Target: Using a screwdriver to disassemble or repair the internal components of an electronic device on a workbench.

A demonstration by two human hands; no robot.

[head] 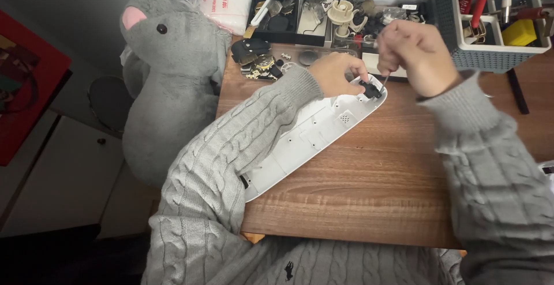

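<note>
White plastic, long and curved, is lying diagonally across the wooden table [375,187]: the housing shell [311,138], inner side up, is reaching from the near left edge toward the far middle; the left hand [337,74] is pressing down at the shell's far end, fingers closed around a small black part [371,88] and steadying it there; the right hand [412,54] is hovering just above, curled tight around a thin screwdriver [385,78] whose tip is pointing down at that black part. As a judgement, the work is looking only partly done; the shell is sitting open with several bare screw posts along its length and no cover on it, and whether the black part is already fastened I cannot tell. Loose small components [259,65] are lying beyond the shell; black trays of parts [300,13] are standing along the wall; a grey tool basket [461,48] is sitting at the far right; a grey plush toy [167,77] is leaning beside the table's left edge.
</note>
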